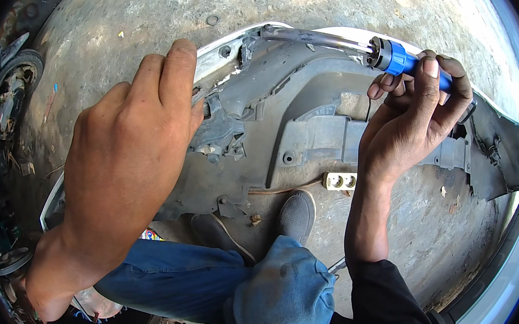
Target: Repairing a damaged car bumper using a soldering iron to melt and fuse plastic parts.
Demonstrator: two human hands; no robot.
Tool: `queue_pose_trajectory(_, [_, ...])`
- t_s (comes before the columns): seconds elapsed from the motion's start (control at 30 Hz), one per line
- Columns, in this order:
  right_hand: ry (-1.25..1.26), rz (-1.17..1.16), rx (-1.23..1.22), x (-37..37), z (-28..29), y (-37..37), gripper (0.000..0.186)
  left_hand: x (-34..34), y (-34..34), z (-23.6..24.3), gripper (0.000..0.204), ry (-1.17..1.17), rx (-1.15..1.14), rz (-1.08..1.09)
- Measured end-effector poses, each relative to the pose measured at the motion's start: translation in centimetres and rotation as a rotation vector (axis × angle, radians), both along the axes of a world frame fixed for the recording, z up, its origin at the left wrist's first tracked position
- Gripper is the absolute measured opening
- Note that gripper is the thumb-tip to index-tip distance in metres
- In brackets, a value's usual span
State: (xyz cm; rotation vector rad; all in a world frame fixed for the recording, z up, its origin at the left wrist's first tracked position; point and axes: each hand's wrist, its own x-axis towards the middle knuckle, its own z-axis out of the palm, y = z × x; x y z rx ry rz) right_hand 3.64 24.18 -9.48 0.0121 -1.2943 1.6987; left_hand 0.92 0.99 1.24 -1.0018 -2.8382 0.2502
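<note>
Blue-handled tool (396, 59): between 1 and 2 o'clock, held nearly level above the bumper's far edge; its metal tube (315, 38) points left, ending near 12 o'clock. Whether the tube touches the bumper, I cannot tell.
Right hand (415, 114): at 2 o'clock, thumb and fingers clamped around the blue handle.
Left hand (132, 118): between 9 and 10 o'clock, back upward, fingers close together, fingertips by the bumper's white edge near 11. The thumb is mostly hidden, so I cannot tell whether it grips.
Bumper (324, 74): lies on the concrete floor (162, 3), grey inner side showing, arching from 9 o'clock over 12 to 3. Ragged black plastic (220, 127) sits at 10, just beside the left thumb.
Power strip (339, 181): cream, two sockets, just past 3 o'clock.
Grey shoes (298, 214): between 4 and 7 o'clock, below worn blue jeans (180, 276).
Motorcycle wheel (18, 86): far out, past 9 o'clock.
</note>
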Motion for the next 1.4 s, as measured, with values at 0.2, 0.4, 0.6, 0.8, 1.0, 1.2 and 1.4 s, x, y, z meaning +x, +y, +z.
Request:
queue_pose_trajectory(0.2, [-0.027, 0.01, -0.038, 0.3, -0.7, -0.6, 0.026, 0.1, -0.1, -0.5, 0.045, -0.009, 0.003, -0.002])
queue_pose_trajectory(0.4, [-0.046, 0.003, -0.064, 0.5, -0.9, -0.8, 0.025, 0.0, 0.0, -0.6, 0.046, -0.023, 0.014, -0.004])
queue_pose_trajectory(0.6, [-0.038, 0.006, -0.08, 0.6, -0.9, -1.2, 0.024, -0.1, -0.1, -0.4, 0.046, -0.022, 0.015, -0.002])
queue_pose_trajectory(0.8, [0.021, 0.05, -0.044, 0.8, -1.6, -0.8, 0.023, -0.2, 0.0, -1.0, 0.045, -0.037, 0.037, -0.015])
queue_pose_trajectory(1.0, [-0.052, -0.025, -0.056, 0.8, -0.6, -1.4, 0.026, -0.1, -0.1, -0.4, 0.045, -0.016, 0.017, -0.007])
queue_pose_trajectory(1.2, [-0.027, -0.051, 0.002, 1.1, -0.5, -1.4, 0.025, -0.2, -0.1, -0.5, 0.045, -0.009, 0.013, -0.016])
queue_pose_trajectory(1.4, [-0.04, -0.074, -0.054, 1.4, -0.9, -1.2, 0.024, -0.1, 0.0, -0.6, 0.045, -0.008, 0.026, -0.012])
